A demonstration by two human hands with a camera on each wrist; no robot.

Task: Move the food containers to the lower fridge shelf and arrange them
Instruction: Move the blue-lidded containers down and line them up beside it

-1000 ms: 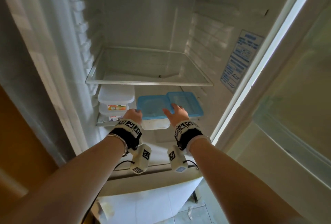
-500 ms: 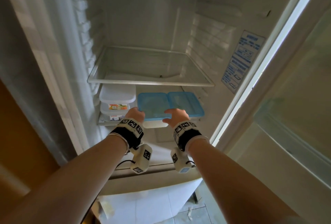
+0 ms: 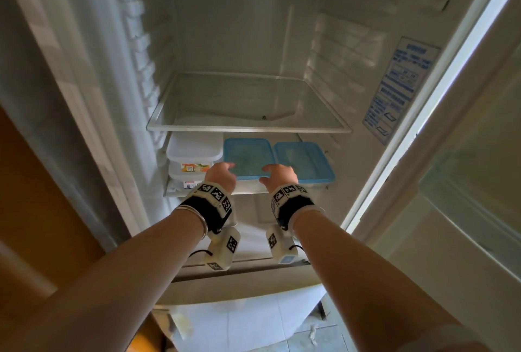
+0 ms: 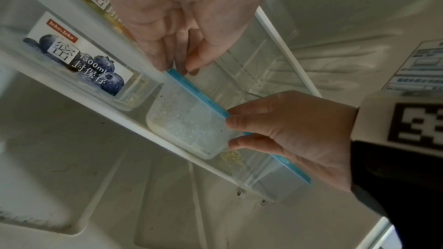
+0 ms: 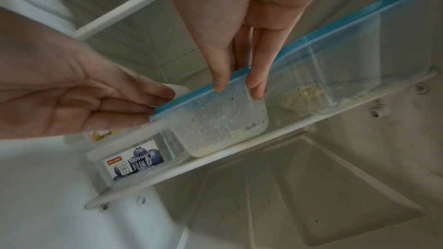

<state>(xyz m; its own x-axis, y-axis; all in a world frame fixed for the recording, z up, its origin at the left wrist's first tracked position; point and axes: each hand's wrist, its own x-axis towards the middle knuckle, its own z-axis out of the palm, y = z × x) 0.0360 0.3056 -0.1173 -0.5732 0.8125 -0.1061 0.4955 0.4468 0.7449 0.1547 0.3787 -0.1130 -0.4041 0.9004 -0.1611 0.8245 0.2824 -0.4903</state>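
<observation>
On the lower fridge shelf point(image 3: 173, 193) stand two blue-lidded clear containers side by side. My hands are on the middle one point(image 3: 248, 155) point(image 4: 187, 120) point(image 5: 215, 120). The left hand point(image 3: 222, 177) point(image 4: 182, 26) point(image 5: 95, 97) touches its front left lid corner with nearly straight fingers. Straight fingers of my right hand point(image 3: 279, 175) point(image 4: 275, 130) point(image 5: 239, 44) press its front right corner, over lid and wall. The second blue-lidded container point(image 3: 306, 160) point(image 5: 347, 63) sits close on its right. Two white-lidded containers point(image 3: 194, 151) are stacked on its left, the bottom one point(image 4: 79, 58) bearing a blueberry label.
The glass upper shelf point(image 3: 248, 127) hangs bare just above the containers, leaving a low gap. Fridge side walls close in left and right, and the open door point(image 3: 465, 154) stands on the right. Below the lower shelf is a white recessed compartment point(image 5: 299, 196).
The middle blue-lidded container has slid back onto the shelf and no longer overhangs its front edge. My right hand came off the lids to the container's front right corner.
</observation>
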